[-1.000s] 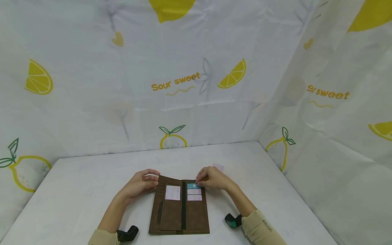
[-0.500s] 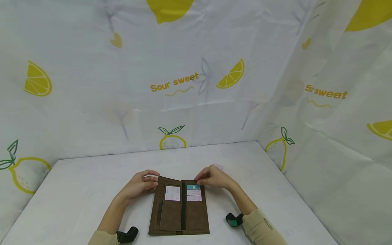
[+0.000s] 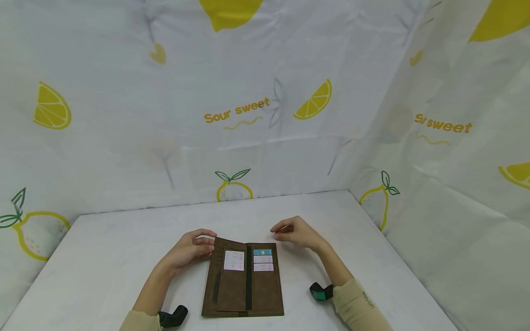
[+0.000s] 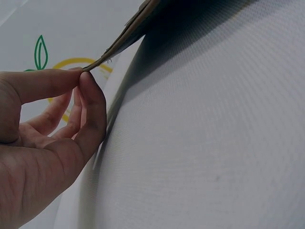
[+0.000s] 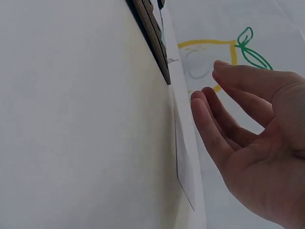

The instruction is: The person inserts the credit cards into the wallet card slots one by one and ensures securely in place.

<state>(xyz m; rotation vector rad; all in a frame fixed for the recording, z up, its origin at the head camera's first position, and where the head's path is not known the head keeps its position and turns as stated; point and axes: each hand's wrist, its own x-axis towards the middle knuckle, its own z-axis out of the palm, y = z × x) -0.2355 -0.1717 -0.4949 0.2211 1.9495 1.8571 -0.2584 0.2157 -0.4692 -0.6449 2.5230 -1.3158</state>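
Observation:
A brown wallet (image 3: pixel 267 292) lies spread on the white table. Its right side has a blue card (image 3: pixel 262 252) above two pale cards (image 3: pixel 263 267) in stepped slots. On the left panel a larger pale card (image 3: pixel 234 260) shows. My left hand (image 3: pixel 186 252) pinches the upper left edge of the wallet between thumb and index finger, as the left wrist view makes plain. My right hand (image 3: pixel 299 233) hovers beyond the wallet's upper right corner, touching nothing, its fingers loosely bent and thumb apart. Below it, a thin pale card (image 5: pixel 185 167) lies on the table in the right wrist view.
White cloth with lemon prints hangs behind the table (image 3: pixel 136 243) and along its right side. Black wrist devices (image 3: pixel 173 316) sit on both forearms, near the beige sleeves (image 3: pixel 358 305).
My right hand has let go of the blue card and drawn back, up and to the right. The blue card stays in its slot. My left hand keeps its place on the wallet.

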